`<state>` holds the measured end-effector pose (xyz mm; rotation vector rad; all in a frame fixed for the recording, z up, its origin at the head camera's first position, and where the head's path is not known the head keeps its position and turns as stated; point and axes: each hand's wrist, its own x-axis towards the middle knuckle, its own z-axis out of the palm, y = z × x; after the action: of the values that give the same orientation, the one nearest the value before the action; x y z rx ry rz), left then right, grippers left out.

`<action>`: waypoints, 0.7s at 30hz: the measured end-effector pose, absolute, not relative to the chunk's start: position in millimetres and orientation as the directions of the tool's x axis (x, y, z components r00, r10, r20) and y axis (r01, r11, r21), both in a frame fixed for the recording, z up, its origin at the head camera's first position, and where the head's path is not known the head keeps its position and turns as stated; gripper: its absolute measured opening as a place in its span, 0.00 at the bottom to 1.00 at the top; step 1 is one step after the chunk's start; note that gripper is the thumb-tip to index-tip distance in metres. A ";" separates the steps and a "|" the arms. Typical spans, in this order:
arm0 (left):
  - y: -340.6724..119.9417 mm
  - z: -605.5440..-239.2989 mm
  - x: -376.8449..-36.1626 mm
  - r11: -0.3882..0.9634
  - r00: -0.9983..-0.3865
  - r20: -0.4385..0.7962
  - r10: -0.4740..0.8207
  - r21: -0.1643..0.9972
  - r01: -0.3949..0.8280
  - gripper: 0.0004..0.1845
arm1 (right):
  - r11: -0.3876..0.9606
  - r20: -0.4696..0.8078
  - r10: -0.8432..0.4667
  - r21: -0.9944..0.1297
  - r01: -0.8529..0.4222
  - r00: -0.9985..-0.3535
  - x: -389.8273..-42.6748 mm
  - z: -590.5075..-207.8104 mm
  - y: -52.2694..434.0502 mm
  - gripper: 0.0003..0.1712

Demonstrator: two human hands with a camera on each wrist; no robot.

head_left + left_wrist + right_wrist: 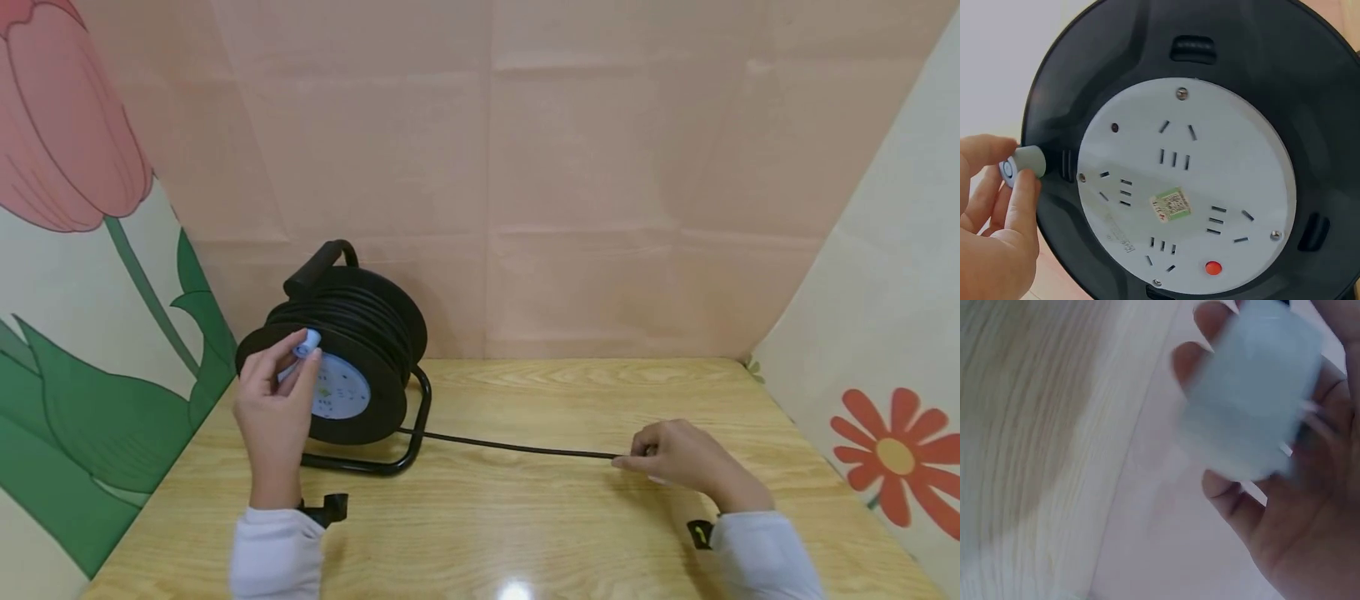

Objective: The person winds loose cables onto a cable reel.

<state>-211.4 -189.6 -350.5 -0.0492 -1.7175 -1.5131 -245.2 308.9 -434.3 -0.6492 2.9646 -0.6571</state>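
A black cable reel [386,400] stands at the left of the table, with dark cable wound round its drum. My left hand [277,404] pinches the small pale knob [1030,161] on its side between thumb and fingers. The reel's round grey socket panel [1241,162] has several slots, a sticker and a red button. From the reel a black cable [517,448] runs right across the table to my right hand [678,454]. In the right wrist view, that hand holds a pale grey plug [1250,387], blurred, with dark cable showing at its top.
The reel rests on a black tube stand [422,417] and has a black carrying handle [315,268] on top. A pink sheet [585,183] hangs behind the wood-grain table [465,533]. Flower-printed panels [896,458] flank both sides.
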 end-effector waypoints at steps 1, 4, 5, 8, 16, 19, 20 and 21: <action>-189.0 -350.4 -211.4 0.282 -0.659 0.596 -0.459 0.801 0.529 0.15 | 0.824 0.054 -0.406 -0.410 -0.391 -0.912 -245.6 -434.7 307.7 0.20; -187.0 -349.9 -210.8 0.311 -0.666 0.614 -0.424 0.789 0.530 0.14 | 0.812 0.094 -0.426 -0.398 -0.426 -0.900 -246.7 -436.2 304.3 0.17; -186.2 -349.7 -210.7 0.316 -0.669 0.618 -0.412 0.786 0.531 0.14 | 0.805 0.114 -0.436 -0.393 -0.443 -0.893 -247.0 -436.7 303.2 0.15; -183.1 -349.4 -210.5 0.327 -0.680 0.627 -0.380 0.778 0.536 0.14 | 0.773 0.160 -0.471 -0.399 -0.493 -0.868 -247.0 -437.5 301.3 0.08; -175.4 -352.2 -211.8 0.390 -0.699 0.636 -0.327 0.764 0.514 0.11 | 0.699 0.207 -0.539 -0.432 -0.570 -0.817 -246.2 -437.3 292.3 0.06; -174.2 -353.1 -212.1 0.419 -0.698 0.646 -0.308 0.751 0.511 0.11 | 0.672 0.228 -0.554 -0.444 -0.593 -0.800 -246.1 -437.3 288.6 0.05; -173.9 -353.4 -212.2 0.428 -0.696 0.652 -0.302 0.745 0.512 0.10 | 0.667 0.229 -0.555 -0.452 -0.593 -0.800 -246.1 -437.6 287.4 0.05; -173.6 -353.7 -212.1 0.436 -0.693 0.657 -0.296 0.739 0.514 0.10 | 0.660 0.223 -0.557 -0.466 -0.589 -0.800 -245.9 -437.9 286.3 0.05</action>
<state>-212.1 -173.6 -353.7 -0.1838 -1.9229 -1.3399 -245.9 286.3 -437.9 -1.0083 2.9173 -0.8543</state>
